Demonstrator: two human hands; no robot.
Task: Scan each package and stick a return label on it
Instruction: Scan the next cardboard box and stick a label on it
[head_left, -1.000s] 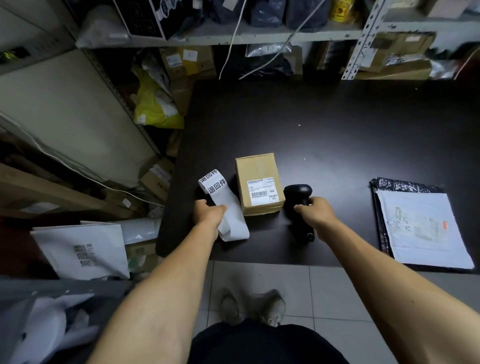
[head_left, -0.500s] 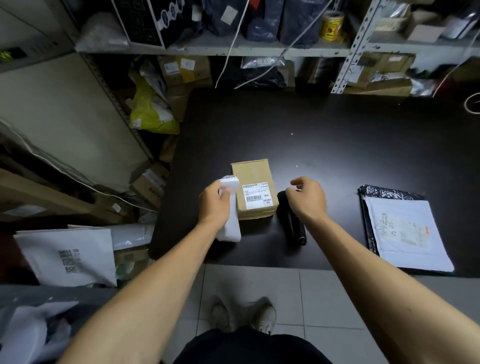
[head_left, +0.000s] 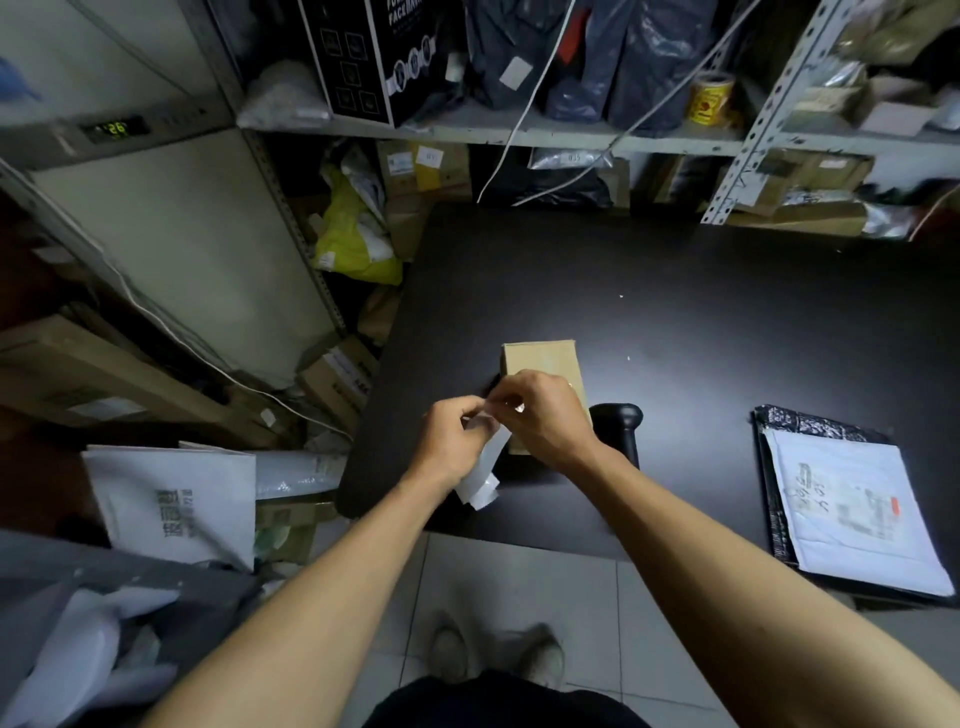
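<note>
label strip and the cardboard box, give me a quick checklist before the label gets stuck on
1. Label strip held: ok, the left hand grips it and the right hand pinches its top end.
2. Label peeled free of its backing: cannot tell, the fingers hide that end.
3. Cardboard box within reach: ok, it lies on the black table right behind the hands.
4. Bare spot on the box top: ok at the far part; the near part is hidden by the right hand.
5. Scanner out of the way: ok, it lies on the table right of the box, in neither hand.
6. Box already scanned: cannot tell.
</note>
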